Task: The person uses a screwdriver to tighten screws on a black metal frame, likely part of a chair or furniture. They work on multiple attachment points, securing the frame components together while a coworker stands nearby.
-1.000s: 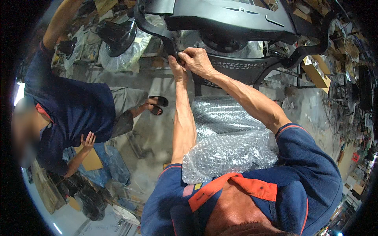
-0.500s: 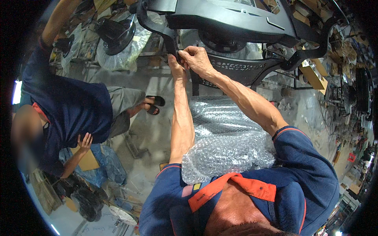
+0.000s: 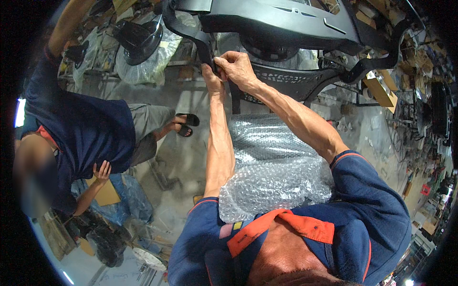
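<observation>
A black chair (image 3: 286, 28) is seen upside down overhead. Bubble wrap (image 3: 272, 171) is held below it, against the chest. A co-worker (image 3: 86, 128) stands left of the chair. The chair's armrest (image 3: 200, 40) is pinched by the closed right hand (image 3: 236, 66) and touched by the left hand (image 3: 212, 76), whose grip cannot be told.

a curved black plastic armrest bracket (image 3: 198, 35) arches down from a black moulded chair seat (image 3: 281, 21) overhead; both hands pinch its lower end. a crinkled clear bubble-wrap sheet (image 3: 272, 176) drapes below, between the forearms.
</observation>
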Demonstrator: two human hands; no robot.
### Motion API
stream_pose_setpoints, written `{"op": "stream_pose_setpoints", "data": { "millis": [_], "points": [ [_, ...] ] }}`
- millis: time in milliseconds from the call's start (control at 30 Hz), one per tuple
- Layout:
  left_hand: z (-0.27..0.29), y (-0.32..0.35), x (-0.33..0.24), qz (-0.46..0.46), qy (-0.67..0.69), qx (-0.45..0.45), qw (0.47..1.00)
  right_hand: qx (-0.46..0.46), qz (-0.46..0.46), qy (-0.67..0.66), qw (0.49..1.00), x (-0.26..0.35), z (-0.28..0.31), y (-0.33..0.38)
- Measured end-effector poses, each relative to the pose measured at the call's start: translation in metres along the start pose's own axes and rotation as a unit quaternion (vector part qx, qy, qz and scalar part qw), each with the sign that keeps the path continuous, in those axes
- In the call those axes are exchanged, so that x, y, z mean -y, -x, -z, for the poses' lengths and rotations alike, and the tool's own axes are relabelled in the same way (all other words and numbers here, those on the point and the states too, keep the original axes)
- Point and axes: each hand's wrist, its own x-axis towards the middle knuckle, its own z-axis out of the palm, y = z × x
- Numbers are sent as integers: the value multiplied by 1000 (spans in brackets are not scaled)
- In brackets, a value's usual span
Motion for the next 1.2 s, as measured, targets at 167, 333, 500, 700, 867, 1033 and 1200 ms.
{"op": "stream_pose_setpoints", "data": {
  "millis": [167,333,500,700,867,1033,1200],
  "points": [
    [6,-4,11,-10,-30,-56,998,12,33,-84,996,-1,-1,9],
    [11,-4,2,14,-38,13,999,21,17,-23,999,-6,2,5],
    [-13,1,-5,-27,-16,-39,999,0,9,-7,1000,-7,-1,2],
    [-21,3,-7,-37,-2,-96,995,34,18,-65,997,-3,4,5],
    [4,0,-1,10,-8,-5,1000,15,3,14,1000,-2,-1,3],
    [-3,0,2,10,9,-51,999,-17,68,7,998,-2,-4,8],
    [-9,6,-7,-19,-34,-15,999,17,-1,30,999,4,5,5]
  ]
}}
